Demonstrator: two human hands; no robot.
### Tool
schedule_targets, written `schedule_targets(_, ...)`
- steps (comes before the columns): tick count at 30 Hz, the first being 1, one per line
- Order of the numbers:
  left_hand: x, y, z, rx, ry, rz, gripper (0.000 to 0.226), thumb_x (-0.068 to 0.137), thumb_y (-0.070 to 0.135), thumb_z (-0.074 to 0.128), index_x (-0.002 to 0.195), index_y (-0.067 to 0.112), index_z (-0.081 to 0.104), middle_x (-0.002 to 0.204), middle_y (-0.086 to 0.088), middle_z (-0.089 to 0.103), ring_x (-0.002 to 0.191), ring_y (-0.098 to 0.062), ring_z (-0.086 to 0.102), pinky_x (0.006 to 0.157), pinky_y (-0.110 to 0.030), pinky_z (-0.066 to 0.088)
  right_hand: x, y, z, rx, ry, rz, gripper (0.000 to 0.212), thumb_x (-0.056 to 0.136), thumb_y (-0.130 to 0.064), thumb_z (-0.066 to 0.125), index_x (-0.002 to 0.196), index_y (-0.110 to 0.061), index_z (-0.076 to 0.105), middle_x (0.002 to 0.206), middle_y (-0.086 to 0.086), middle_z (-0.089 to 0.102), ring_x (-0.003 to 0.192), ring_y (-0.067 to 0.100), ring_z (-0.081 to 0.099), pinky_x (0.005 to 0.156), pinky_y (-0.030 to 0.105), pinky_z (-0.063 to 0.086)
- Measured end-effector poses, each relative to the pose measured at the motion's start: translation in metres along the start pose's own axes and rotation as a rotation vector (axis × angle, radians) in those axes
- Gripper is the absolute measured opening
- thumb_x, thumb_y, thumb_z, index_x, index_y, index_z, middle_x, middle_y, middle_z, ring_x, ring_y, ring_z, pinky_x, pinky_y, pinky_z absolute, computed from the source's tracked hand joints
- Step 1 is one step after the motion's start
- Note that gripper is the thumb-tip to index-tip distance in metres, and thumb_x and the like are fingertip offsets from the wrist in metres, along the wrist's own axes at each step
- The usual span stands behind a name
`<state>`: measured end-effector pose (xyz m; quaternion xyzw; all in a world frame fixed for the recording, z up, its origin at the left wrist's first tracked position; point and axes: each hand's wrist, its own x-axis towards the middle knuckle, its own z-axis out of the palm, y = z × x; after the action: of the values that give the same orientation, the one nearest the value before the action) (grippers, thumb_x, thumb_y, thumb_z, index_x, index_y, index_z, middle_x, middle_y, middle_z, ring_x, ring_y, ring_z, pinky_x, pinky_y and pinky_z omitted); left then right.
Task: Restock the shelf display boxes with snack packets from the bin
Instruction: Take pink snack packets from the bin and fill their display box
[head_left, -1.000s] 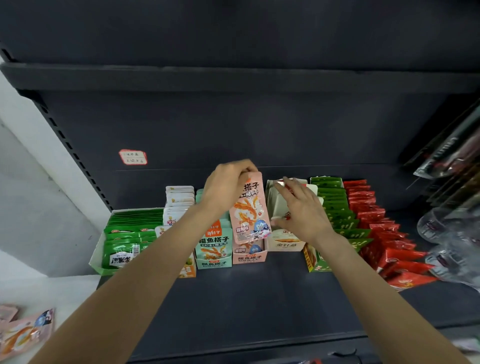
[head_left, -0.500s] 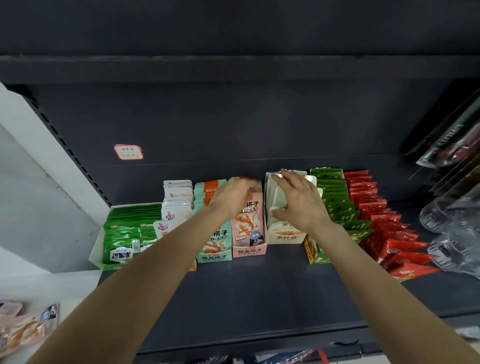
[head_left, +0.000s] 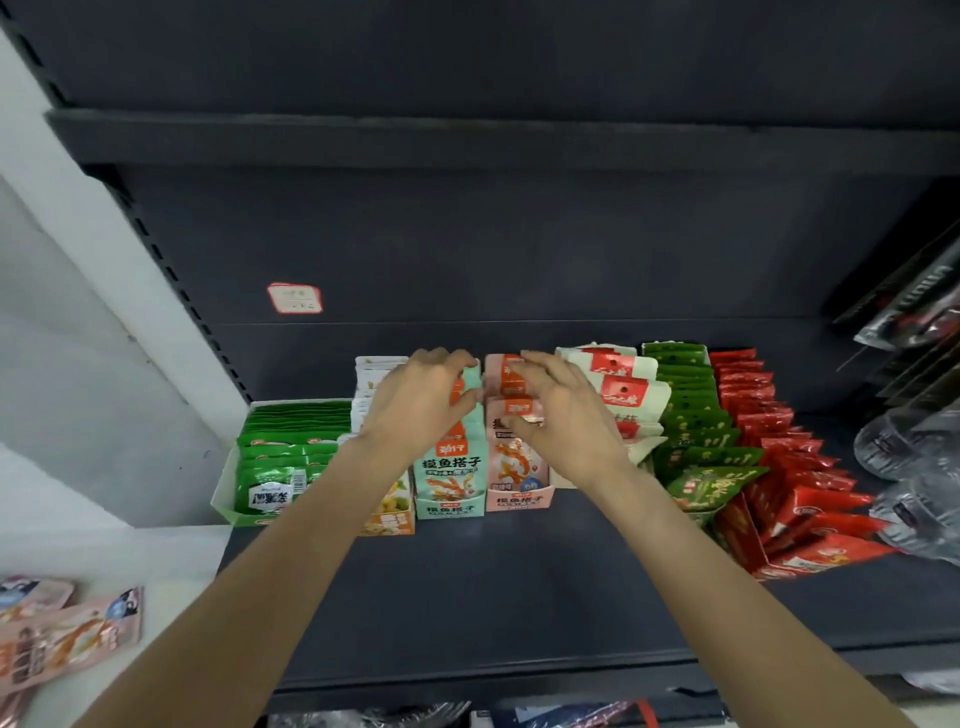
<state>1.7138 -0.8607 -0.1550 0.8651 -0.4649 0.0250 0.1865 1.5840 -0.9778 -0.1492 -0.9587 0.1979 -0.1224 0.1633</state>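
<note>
My left hand (head_left: 421, 410) rests on the mint packets (head_left: 451, 467), fingers curled over their tops, thumb at the row's right edge. Pink packets (head_left: 517, 457), orange snack print, stand upright in the pink display box (head_left: 519, 500) mid-shelf (head_left: 493, 582). My right hand (head_left: 563, 421), fingers spread and lightly bent, presses their tops. Half a second ago it held the cream box; the left was seating a pink packet.

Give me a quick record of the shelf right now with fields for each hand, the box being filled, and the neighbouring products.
left hand: on the mint green packets, fingers curled over their tops
right hand: fingers spread on the pink packets
box being filled: pink display box
left neighbours: green packets
right neighbours: white packets, dark green packets, red packets
</note>
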Motion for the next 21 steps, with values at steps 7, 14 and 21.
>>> schedule_targets(7,-0.109,-0.104,-0.036,-0.084,0.092,-0.267,0.038,0.091,0.033,0.056,0.127,0.02,0.054,0.119,-0.004,0.057,0.111,-0.027,0.053,0.083,-0.039,0.047,0.001,-0.113,0.05,0.161,-0.037,-0.141,0.041,0.091,-0.019,0.055,0.132,-0.018,0.051,0.129,0.0,0.048,0.121,0.018,0.044,0.1,0.036,0.039)
schedule_targets(14,-0.221,-0.244,-0.044,-0.167,0.0,-0.544,0.038,0.091,0.032,0.057,0.126,0.02,0.054,0.124,-0.006,0.055,0.116,-0.027,0.05,0.091,-0.042,0.045,-0.004,-0.247,0.151,0.286,-0.215,-0.196,0.038,0.09,-0.013,0.055,0.129,-0.013,0.054,0.124,0.003,0.05,0.119,0.018,0.045,0.099,0.028,0.036)
schedule_targets(21,-0.317,-0.372,-0.031,-0.153,-0.198,-0.715,0.054,0.09,0.033,0.059,0.139,0.016,0.042,0.142,-0.01,0.042,0.128,-0.029,0.041,0.102,-0.04,0.037,-0.015,-0.34,0.271,0.177,-0.496,-0.09,0.049,0.091,-0.016,0.053,0.138,-0.017,0.042,0.138,0.003,0.041,0.129,0.02,0.035,0.107,0.032,0.031)
